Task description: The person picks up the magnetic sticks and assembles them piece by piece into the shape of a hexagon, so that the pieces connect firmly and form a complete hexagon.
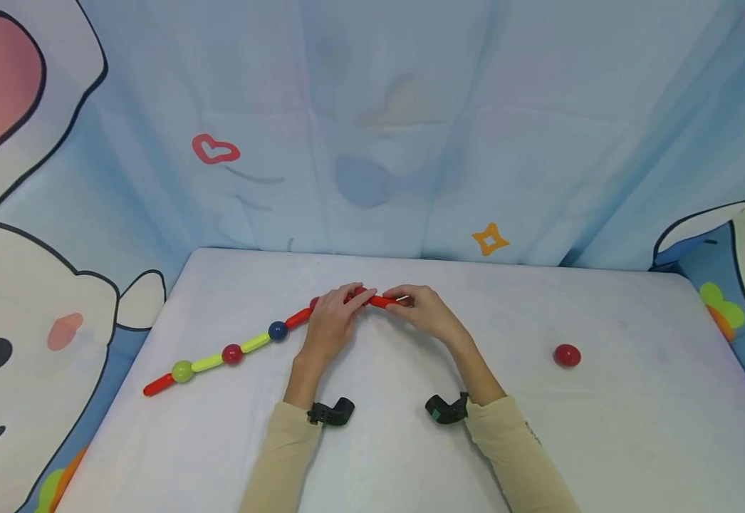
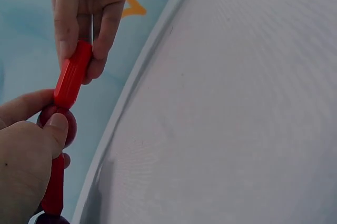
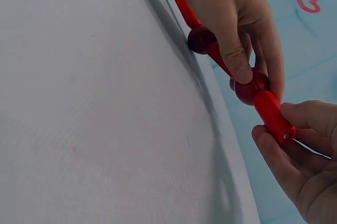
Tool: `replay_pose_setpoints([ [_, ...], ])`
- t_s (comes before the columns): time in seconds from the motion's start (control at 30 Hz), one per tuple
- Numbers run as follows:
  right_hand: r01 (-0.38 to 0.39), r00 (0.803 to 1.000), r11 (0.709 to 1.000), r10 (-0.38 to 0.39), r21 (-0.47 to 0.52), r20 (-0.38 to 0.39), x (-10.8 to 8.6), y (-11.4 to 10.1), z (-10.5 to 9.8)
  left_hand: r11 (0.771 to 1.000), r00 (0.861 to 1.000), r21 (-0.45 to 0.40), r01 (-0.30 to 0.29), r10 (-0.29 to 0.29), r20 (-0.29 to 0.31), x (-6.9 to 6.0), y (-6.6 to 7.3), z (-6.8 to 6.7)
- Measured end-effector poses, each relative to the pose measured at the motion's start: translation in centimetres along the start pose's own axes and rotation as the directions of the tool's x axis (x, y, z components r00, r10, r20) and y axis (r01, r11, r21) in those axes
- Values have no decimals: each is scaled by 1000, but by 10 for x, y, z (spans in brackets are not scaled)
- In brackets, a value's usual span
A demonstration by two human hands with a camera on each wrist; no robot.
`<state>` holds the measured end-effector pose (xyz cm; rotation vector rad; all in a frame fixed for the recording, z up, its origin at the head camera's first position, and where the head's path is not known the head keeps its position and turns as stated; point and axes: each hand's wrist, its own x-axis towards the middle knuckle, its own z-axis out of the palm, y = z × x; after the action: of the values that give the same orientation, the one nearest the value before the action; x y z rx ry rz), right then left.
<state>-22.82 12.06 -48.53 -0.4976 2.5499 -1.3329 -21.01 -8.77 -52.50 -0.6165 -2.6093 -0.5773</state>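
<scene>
A chain of rods and balls runs from the left of the table up to both hands. My left hand pinches a dark red ball near its right end. My right hand holds a red rod between thumb and fingers, with one end against that ball. On the ball's other side sits another red rod. Further left come a second dark red ball, a red rod, a blue ball, yellow-green rods, a red ball, a green ball and a red end rod.
A loose red ball lies on the white table to the right of both arms. Behind the far table edge hangs a light blue patterned curtain. Black cameras are strapped at the wrists.
</scene>
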Motion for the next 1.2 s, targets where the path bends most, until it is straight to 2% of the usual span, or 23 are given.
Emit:
replay_pose_setpoints([
  [0.27, -53, 999, 998, 53, -15, -7, -6, 6, -14, 998, 998, 0, 55, -55, 3, -1, 1, 3],
  [0.47, -75, 996, 996, 72, -44, -57, -15, 12, -39, 996, 996, -30, 85, -84, 13, -3, 1, 4],
  [0.63, -31, 994, 997, 23, -74, -110, -24, 14, -57, 996, 997, -28, 83, -82, 11, 0, 0, 4],
  [0.83, 1, 995, 994, -11, -106, -102, -39, 18, -66, 993, 994, -45, 110, -109, 18, 0, -2, 3],
  [0.97, 29, 991, 991, -45, -127, -123, -52, 22, -75, 992, 993, -56, 113, -112, 22, 0, -3, 3],
  [1.1, 52, 985, 983, -80, -179, -154, -72, 28, -86, 994, 991, -27, 107, -105, 81, 0, -1, 4],
  [1.2, 60, 981, 971, -100, -233, -166, -85, 39, -98, 993, 985, 19, 120, -121, 127, 1, 2, 7],
])
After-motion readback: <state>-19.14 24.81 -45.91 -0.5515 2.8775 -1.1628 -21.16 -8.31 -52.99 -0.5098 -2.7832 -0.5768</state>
